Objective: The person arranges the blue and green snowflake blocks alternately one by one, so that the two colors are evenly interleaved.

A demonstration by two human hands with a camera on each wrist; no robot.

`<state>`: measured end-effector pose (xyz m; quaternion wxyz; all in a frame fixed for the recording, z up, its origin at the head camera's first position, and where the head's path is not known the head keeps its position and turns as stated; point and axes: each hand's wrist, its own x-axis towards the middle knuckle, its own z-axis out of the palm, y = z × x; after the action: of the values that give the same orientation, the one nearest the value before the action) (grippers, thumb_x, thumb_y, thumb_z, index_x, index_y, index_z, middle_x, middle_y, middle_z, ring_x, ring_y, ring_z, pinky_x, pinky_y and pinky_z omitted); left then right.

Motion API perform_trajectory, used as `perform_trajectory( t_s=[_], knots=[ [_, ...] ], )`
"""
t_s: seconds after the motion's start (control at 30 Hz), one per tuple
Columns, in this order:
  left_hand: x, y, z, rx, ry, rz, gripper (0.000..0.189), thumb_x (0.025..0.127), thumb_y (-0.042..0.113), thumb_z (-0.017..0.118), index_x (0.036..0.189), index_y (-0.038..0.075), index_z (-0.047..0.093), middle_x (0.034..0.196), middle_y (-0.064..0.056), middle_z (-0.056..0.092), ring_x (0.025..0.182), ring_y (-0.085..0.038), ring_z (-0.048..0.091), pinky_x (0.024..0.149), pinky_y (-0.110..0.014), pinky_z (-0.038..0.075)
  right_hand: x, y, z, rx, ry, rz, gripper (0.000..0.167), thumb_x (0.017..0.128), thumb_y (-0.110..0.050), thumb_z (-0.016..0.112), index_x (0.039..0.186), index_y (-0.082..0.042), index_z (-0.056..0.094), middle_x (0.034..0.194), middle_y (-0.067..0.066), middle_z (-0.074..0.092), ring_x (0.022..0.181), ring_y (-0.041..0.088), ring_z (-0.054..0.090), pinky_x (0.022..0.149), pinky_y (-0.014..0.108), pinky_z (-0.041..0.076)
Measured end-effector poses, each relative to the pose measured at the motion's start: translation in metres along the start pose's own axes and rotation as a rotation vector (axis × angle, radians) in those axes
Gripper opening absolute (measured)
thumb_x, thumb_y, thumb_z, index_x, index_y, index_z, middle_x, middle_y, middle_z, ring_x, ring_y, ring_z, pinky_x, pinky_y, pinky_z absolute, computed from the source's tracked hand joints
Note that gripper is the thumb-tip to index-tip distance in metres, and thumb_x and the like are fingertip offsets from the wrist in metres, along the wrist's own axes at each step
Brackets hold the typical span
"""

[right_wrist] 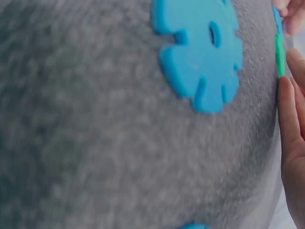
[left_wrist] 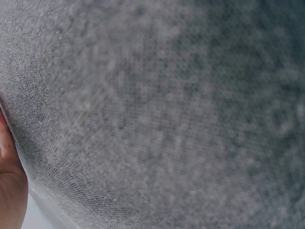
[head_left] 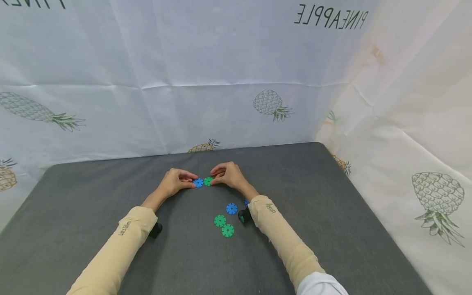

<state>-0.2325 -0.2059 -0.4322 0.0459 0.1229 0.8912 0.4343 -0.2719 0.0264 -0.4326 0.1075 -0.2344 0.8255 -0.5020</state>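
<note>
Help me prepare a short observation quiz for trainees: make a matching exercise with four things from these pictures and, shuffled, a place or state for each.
Things
1. Left hand
2. Right hand
3. Two green discs away from the hands
4. Hanging cloth

Places and states
A. Printed with pineapples
B. Touching a green disc
C. Nearer the person than the visible blue discs
D. Touching a blue disc

Pairs: 1-D, 2-B, 3-C, 4-A
</note>
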Motion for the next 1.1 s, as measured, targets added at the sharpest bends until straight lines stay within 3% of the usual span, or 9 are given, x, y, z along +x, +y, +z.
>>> perform_trajectory(
  t_s=[0.17,0.43,0.8,1.1],
  knots=[
    [-0.002,0.0,0.0,0.017,0.006,0.009,0.024,0.082,0.007,0.076,0.104,-0.001,0.073,0.095,-0.013,0.072,0.086,-0.021,0.067,0.076,-0.032,0.054,-0.006,0.005,-0.009,0.157,-0.018,0.014,0.029,0.077,0.001,0.078,0.104,0.005,0.07,0.102,0.019,0.07,0.086,0.021,0.07,0.075,0.028,0.056],
    [0.001,0.002,-0.001,0.026,0.016,0.007,0.023,0.081,0.006,0.077,0.103,0.0,0.074,0.095,-0.013,0.072,0.085,-0.019,0.067,0.074,-0.029,0.054,-0.022,0.002,-0.029,0.323,0.008,0.064,0.029,0.083,0.005,0.071,0.111,0.009,0.065,0.11,0.026,0.065,0.091,0.02,0.068,0.082,0.033,0.055],
    [0.004,0.004,-0.005,0.034,0.008,0.025,0.024,0.082,0.007,0.076,0.105,-0.001,0.073,0.098,-0.015,0.072,0.09,-0.025,0.067,0.079,-0.037,0.054,-0.057,0.01,-0.062,0.36,-0.04,0.088,0.032,0.085,0.003,0.069,0.116,0.01,0.063,0.119,0.03,0.06,0.095,0.014,0.067,0.085,0.035,0.054],
    [0.001,0.002,-0.002,0.035,0.011,0.025,0.024,0.081,0.008,0.077,0.104,0.0,0.074,0.095,-0.013,0.072,0.086,-0.021,0.066,0.074,-0.028,0.052,-0.09,0.019,-0.072,0.408,-0.077,0.021,0.036,0.085,0.006,0.068,0.119,0.013,0.059,0.122,0.034,0.056,0.104,0.027,0.065,0.086,0.034,0.054]
  ],
)
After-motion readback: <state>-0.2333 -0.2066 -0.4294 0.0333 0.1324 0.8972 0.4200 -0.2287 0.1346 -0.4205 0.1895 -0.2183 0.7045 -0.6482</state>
